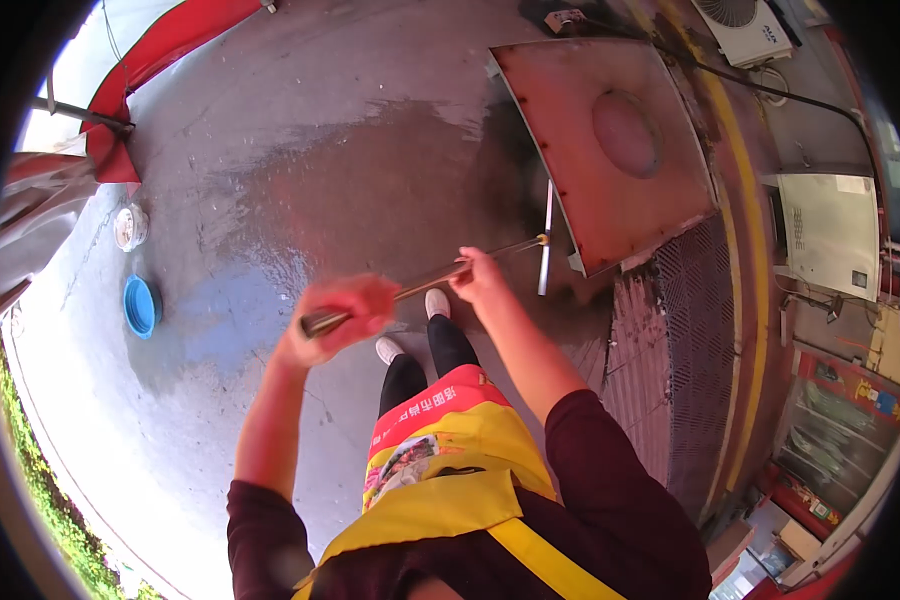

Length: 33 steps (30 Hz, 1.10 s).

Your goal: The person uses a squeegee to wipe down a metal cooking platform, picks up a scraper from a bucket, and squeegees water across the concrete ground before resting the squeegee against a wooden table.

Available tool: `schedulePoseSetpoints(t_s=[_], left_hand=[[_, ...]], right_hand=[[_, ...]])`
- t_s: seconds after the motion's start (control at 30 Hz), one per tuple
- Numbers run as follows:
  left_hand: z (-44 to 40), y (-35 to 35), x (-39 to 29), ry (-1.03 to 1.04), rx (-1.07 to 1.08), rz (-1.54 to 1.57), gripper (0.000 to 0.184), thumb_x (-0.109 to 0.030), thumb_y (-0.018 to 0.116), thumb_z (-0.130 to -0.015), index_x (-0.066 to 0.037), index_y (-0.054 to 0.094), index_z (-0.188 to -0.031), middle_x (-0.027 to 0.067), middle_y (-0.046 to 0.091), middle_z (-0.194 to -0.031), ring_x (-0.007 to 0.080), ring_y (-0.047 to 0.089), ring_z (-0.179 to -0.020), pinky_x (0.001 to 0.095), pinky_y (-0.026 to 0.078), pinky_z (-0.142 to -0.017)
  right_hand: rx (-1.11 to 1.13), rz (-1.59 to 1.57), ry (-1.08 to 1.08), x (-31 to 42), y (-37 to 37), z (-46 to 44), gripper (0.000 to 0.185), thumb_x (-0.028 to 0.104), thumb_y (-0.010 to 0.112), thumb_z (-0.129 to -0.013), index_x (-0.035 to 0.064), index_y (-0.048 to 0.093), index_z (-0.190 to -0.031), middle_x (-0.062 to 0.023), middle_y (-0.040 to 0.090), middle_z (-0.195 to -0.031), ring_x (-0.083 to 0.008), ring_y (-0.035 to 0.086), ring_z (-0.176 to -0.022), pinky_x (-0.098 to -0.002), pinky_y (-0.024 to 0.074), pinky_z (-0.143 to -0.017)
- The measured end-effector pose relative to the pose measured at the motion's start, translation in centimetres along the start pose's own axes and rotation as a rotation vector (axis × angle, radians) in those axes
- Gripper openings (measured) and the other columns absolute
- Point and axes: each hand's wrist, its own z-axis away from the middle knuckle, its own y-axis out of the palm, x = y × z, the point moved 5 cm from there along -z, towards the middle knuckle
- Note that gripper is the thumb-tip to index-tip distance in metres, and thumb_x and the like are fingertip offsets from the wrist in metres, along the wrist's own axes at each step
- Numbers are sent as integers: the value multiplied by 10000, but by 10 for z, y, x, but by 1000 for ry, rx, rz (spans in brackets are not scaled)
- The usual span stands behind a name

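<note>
My left hand (355,303) is wrapped around the upper end of a long pole, the handle of what looks like a floor squeegee (430,282). Further down the same handle, the fingers of my right hand (478,276) are closed on it. The handle slants away to the right and meets a thin, pale crossbar (546,262) near the edge of a reddish-brown table (610,120). Part of the dark floor beside that table lies in shadow. A wide wet patch (360,180) covers the concrete ahead of my feet.
A blue basin (142,306) and a pale round container (130,228) stand on the floor at left. A dark patterned mat (705,340) runs along the right, beside a yellow line (745,200). Beyond are a metal box (830,230) and a glass-fronted cabinet (835,440).
</note>
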Motion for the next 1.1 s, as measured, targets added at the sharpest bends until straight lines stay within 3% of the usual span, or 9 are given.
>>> schedulePoseSetpoints(t_s=[0.13, 0.2, 0.4, 0.43, 0.5, 0.63, 0.73, 1.0, 1.1], left_hand=[[-85, 10, 79, -168, 45, -109, 100, 16, 590, -721, 31, 513, -659, 64, 534, -668, 152, 505, -669, 274, 410, -731], [-103, -5, 79, -144, -5, -71, 84, 25, 589, -709, 36, 521, -660, 59, 537, -675, 136, 501, -680, 259, 409, -716], [-80, -46, 39, 82, -58, -263, 185, 100, 551, -673, 6, 415, -590, 86, 455, -598, 236, 466, -596, 348, 422, -740], [-71, -54, 34, 106, -92, -315, 183, 101, 552, -671, 5, 417, -594, 84, 457, -599, 238, 467, -589, 357, 423, -740], [-49, -70, 23, 144, -197, -400, 189, 79, 554, -678, -14, 429, -572, 69, 478, -595, 228, 483, -586, 401, 427, -735], [16, -119, -1, 162, -409, -499, 196, 55, 559, -683, -18, 423, -561, 60, 480, -585, 218, 481, -592, 408, 419, -738], [83, -154, -25, 154, -561, -521, 204, 45, 555, -686, -22, 413, -556, 61, 475, -573, 209, 472, -588, 402, 410, -741], [316, -202, -110, 129, -856, -609, 238, 42, 571, -666, -37, 389, -536, 56, 468, -544, 205, 480, -559, 394, 413, -713], [397, -198, -147, 91, -958, -662, 241, 10, 586, -661, -42, 389, -532, 52, 466, -536, 197, 477, -552, 395, 417, -710]], right_hand=[[-274, -105, -122, 98, -39, -60, 128, 107, 551, -717, 98, 424, -704, -10, 417, -634, -132, 407, -477, -247, 305, -372], [-112, -55, -114, 109, -13, -69, 112, 95, 538, -707, 87, 426, -704, -13, 415, -645, -128, 405, -500, -245, 305, -386], [-80, 124, -136, 98, 94, -96, 98, 73, 521, -703, 43, 429, -682, -26, 408, -630, -132, 405, -519, -248, 321, -388], [-29, 165, -95, 89, 121, -90, 143, 40, 551, -699, 95, 420, -687, 2, 450, -658, -102, 461, -537, -245, 440, -492], [46, 329, -47, 69, 169, -111, 131, 48, 556, -695, 79, 430, -711, -10, 451, -671, -111, 453, -523, -251, 413, -450], [52, 726, -6, -11, 254, -108, 108, 77, 556, -701, 54, 451, -715, -37, 441, -655, -127, 420, -489, -249, 324, -371], [73, 842, -25, -92, 299, -95, 93, 73, 493, -721, 30, 431, -666, -53, 402, -554, -129, 339, -377, -246, 239, -314], [192, 1173, 112, -384, 342, -75, 113, 104, 518, -716, 28, 436, -733, -110, 465, -596, -180, 400, -412, -289, 290, -318], [291, 1241, 167, -498, 334, -51, 112, 133, 520, -736, 52, 450, -699, -88, 458, -604, -161, 385, -413, -256, 230, -319]])
